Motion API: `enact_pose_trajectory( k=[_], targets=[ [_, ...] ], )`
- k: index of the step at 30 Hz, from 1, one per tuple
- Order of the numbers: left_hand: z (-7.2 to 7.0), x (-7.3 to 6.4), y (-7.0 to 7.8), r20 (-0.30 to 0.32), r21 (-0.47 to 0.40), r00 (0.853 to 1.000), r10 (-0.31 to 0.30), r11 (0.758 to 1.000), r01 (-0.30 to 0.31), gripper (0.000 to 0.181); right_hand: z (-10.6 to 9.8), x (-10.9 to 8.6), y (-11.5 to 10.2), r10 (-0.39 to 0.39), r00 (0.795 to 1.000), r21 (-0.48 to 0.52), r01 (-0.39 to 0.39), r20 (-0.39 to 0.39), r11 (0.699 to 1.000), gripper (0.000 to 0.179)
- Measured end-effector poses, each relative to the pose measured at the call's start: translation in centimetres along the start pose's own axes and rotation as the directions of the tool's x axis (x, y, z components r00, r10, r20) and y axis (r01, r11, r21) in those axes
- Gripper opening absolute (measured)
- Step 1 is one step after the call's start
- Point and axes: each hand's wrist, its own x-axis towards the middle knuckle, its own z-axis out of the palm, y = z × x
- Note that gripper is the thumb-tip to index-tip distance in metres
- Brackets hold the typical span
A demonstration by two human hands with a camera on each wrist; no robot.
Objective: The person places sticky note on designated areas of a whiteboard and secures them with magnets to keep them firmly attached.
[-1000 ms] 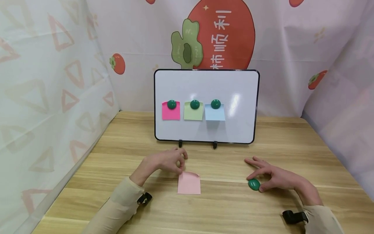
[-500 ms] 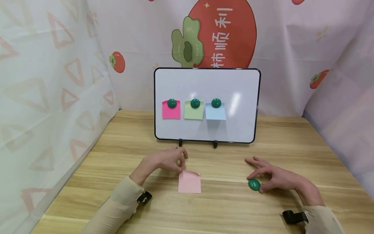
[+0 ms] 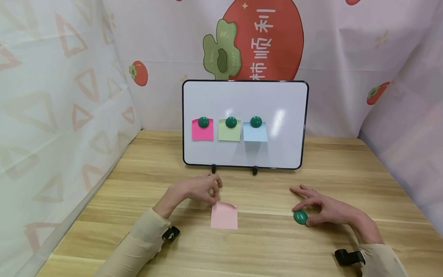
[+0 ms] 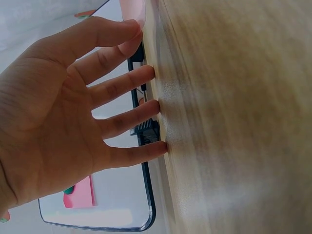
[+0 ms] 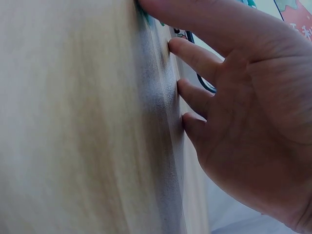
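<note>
In the head view, a pale pink sticky note point(image 3: 224, 217) lies on the wooden table with its top edge curling up. My left hand point(image 3: 199, 189) pinches the note's upper left corner between thumb and forefinger. The left wrist view shows the other fingertips point(image 4: 155, 106) resting on the tabletop. Farther right, my right hand point(image 3: 328, 209) has thumb and forefinger at either side of a green domed magnet point(image 3: 300, 217) on the table. In the right wrist view most of that magnet is hidden behind the thumb.
A black-framed whiteboard point(image 3: 283, 150) stands upright behind the hands on small black feet point(image 3: 255, 170). Green magnets hold a hot pink note point(image 3: 202, 134), a light green note point(image 3: 229, 134) and a light blue note point(image 3: 255, 134) on it. Printed cloth point(image 3: 166, 46) hangs around the table.
Both hands stay in place at the note and the magnet. The magnet shifts very slightly, with the right thumb closer against it.
</note>
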Motion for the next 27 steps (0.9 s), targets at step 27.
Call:
enact_pose_trajectory(
  k=[27],
  targets=[
    [-0.3, 1.4, -0.5, -0.133, 0.068, 0.982, 0.131, 0.99, -0.123, 0.009, 0.2, 0.0, 0.0, -0.034, 0.994, -0.056, 0.028, -0.102, 0.998, 0.038]
  ],
)
